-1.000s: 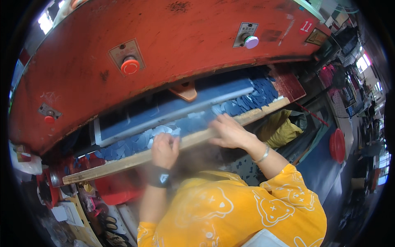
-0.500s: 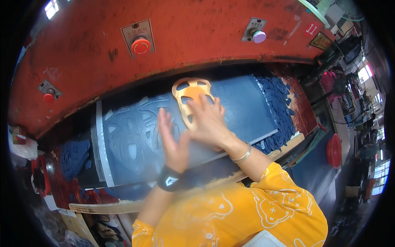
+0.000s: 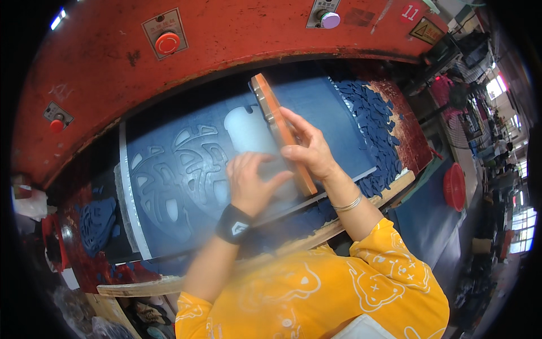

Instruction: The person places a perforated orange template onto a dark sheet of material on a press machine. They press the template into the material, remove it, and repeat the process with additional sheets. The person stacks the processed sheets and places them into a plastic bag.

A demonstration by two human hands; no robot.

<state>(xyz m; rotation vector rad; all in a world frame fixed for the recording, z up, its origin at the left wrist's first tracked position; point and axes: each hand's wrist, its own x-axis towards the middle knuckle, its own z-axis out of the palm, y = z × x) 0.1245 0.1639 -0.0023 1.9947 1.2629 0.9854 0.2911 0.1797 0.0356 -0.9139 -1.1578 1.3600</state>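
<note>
My right hand (image 3: 307,148) grips an orange cutting die (image 3: 279,127), tilted up on its edge over a stack of blue fabric sheets (image 3: 316,107) on the bed of a red press machine (image 3: 237,34). My left hand (image 3: 251,182) presses flat on the fabric just left of the die, its fingers spread. A pale cut-out opening (image 3: 245,131) shows in the fabric where the die lay. Further left, several earlier cut-out shapes (image 3: 180,169) mark the sheet. I wear a black wristband on the left wrist and a metal bangle on the right.
A pile of cut blue pieces (image 3: 375,130) lies to the right of the sheet, and more blue pieces (image 3: 96,223) sit at the left. A wooden rail (image 3: 339,226) runs along the bed's front edge. Red push buttons (image 3: 167,42) sit on the press head. A red stool (image 3: 454,186) stands on the right.
My view has come closer to the fabric. The die lay flat under my right hand before; now it is lifted onto its edge, baring a fresh cut-out. My left hand has moved down.
</note>
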